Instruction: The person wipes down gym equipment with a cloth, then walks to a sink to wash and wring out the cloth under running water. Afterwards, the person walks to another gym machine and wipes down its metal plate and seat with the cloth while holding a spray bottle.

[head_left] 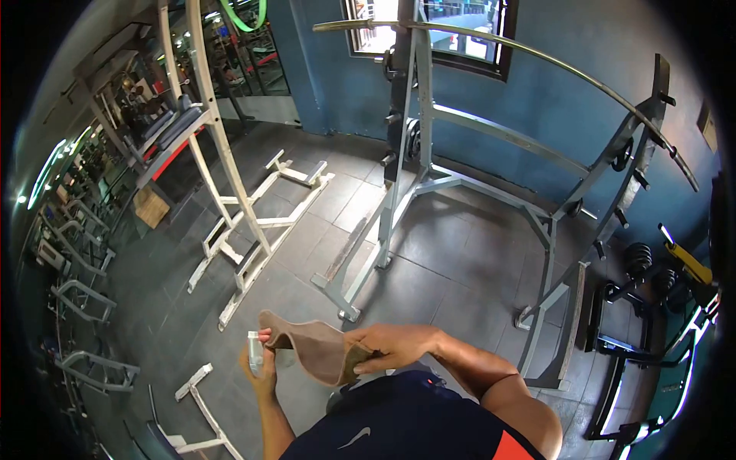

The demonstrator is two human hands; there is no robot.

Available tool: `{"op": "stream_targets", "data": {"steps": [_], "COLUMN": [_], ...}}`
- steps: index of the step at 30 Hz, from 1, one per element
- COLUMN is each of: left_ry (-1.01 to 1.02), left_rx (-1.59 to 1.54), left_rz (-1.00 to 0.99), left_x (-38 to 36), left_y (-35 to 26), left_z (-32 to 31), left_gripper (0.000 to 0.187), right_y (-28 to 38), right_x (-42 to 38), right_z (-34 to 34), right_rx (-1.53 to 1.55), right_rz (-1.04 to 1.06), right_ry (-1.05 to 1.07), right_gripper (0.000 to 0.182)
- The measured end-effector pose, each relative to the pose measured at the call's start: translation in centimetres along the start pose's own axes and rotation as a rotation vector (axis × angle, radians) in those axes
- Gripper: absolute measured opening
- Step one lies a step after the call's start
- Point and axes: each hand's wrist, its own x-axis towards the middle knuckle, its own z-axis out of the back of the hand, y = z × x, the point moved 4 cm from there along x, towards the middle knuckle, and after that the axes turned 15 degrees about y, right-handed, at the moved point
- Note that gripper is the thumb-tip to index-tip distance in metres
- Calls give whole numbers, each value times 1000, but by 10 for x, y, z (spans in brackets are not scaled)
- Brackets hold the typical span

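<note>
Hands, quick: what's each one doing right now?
Left hand: closed on the buckle end of the leather weightlifting belt.
Right hand: fingers closed on the belt's other end.

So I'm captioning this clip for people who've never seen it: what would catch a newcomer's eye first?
Low in the middle, both hands hold a curved brown leather belt: the left hand at its buckle end, the right hand at the other. Behind them a grey squat rack with a long bar across its top fills the middle and right, and a white rack leans at left.
</note>
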Motion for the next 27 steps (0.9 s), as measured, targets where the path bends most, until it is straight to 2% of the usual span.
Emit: {"op": "stream_targets", "data": {"steps": [1,4,5,7,8,11,14,15,16,18,19,23,26,27], "left_ry": [87,278,337,443,542,853,1088,1152,1202,1243,1242,1205,1139,1107], "left_rx": [4,-11,-40,-90,-114,-150,-194,-205,-220,-251,-294,-389,-428,-417], "left_rz": [-6,29,49,114,30,-227,-386,-373,-351,-315,-338,-368,-299,-275], "left_x": [14,45,54,71,80,111,120,121,121,123,123,118,103,98], "left_y": [-6,-11,-12,-12,-16,-29,-44,-50,-53,-49,-49,-42,-31,-33], "left_z": [2,-3,-6,-14,-23,-56,-85,-90,-93,-90,-86,-65,-43,-33], "left_gripper": [26,24,22,17,16,12,11,11,10,9,9,10,12,12], "right_y": [-9,-41,-45,-22,-13,-8,-14,-16,-13,-10,-17,-40,-85,-93], "right_x": [-1,-22,-25,-19,-16,-10,-1,2,6,15,14,31,48,62], "right_z": [3,14,17,24,26,22,21,24,29,37,37,42,33,30], "right_rx": [7,152,80,65,57,53,-214,-175,-196,-230,-218,-145,357,383], "right_rz": [19,-352,-371,-491,-553,-512,-321,-396,-370,-309,-366,-272,-200,-128], "right_ry": [-13,-192,-264,-319,-344,-258,-260,-227,-253,-284,-305,-321,-176,-101], "right_gripper": [24,25,24,22,21,24,31,24,23,22,23,22,19,24]}}
